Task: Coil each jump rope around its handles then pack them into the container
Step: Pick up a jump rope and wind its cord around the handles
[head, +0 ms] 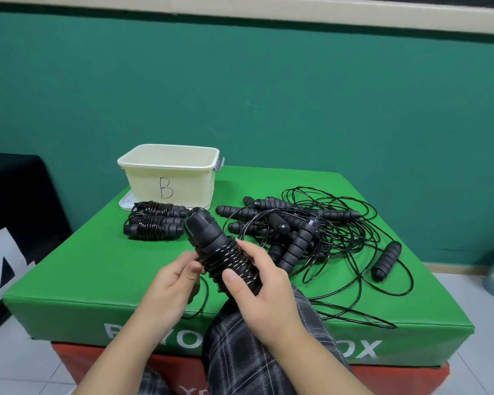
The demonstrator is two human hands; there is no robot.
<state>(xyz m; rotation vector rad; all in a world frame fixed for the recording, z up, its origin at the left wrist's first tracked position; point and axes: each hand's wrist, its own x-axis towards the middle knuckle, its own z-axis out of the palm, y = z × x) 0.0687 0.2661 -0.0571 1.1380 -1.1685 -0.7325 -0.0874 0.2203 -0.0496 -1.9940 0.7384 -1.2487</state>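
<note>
Nearest the viewer, in front of the cream container (170, 178), a pair of handles (226, 255) half wrapped in black cord is clamped by the right hand (264, 283), thumb laid across the turns, while the loose cord end (204, 292) is pinched by the left hand (166, 283). Each turn is best laid snug against the last under steady tension. Two coiled ropes (154, 220) are seen just before the container; the uncoiled tangle (311, 229) lies to its right.
</note>
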